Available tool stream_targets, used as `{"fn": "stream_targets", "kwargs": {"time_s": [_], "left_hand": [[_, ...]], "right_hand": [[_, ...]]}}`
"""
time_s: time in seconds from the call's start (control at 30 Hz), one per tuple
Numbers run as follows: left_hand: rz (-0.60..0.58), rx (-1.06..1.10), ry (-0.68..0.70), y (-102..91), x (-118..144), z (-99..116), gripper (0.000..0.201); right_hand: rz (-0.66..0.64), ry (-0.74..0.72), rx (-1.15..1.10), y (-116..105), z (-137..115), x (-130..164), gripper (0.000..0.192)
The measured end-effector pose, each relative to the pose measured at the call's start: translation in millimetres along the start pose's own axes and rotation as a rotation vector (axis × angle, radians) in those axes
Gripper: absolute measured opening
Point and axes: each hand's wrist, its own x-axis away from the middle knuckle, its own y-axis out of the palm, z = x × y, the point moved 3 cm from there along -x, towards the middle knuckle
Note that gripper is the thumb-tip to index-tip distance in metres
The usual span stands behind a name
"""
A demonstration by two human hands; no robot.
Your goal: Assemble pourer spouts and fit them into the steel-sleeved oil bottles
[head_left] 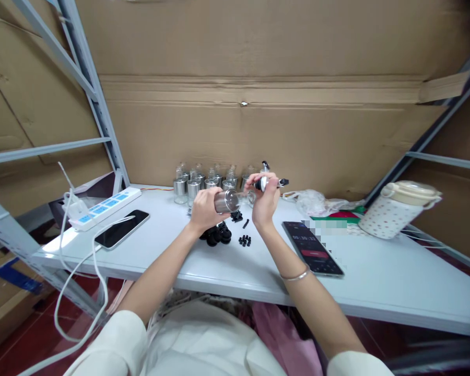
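- Holding one glass bottle (pixel 226 201) tipped near level above the table (pixel 395 277): left grip (pixel 204 210) wrapped round its body, neck toward right grip (pixel 265 202), probably for access to the mouth.
- Right grip pinches one black-tipped pump top (pixel 283 182); can't tell if it touches the neck.
- Back edge: standing bottles (pixel 194 191), at least four in front row, likely parked within reach.
- Toward front edge: black caps (pixel 213 238), black plugs (pixel 244 241), overlapping, no exact count.
- Left end: one dark-screen phone (pixel 119 234).

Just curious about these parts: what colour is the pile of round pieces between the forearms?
The round pieces are black, as the head view shows.
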Motion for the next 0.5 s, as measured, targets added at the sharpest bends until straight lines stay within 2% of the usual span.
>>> {"fn": "stream_targets", "kwargs": {"time_s": [0.13,0.27,0.5], "left_hand": [[-0.041,-0.048,0.038,2.0,0.2,1.7,0.051],[-0.087,-0.051,-0.007,1.7,-1.4,1.7,0.048],[-0.016,0.006,0.002,-0.3,-0.4,4.4,0.044]], "right_hand": [[-0.080,0.053,-0.071,-0.1,1.1,1.6,0.046],[-0.158,0.101,-0.042,1.2,2.5,5.1,0.046],[-0.212,0.113,0.007,3.3,4.9,5.6,0.043]]}}
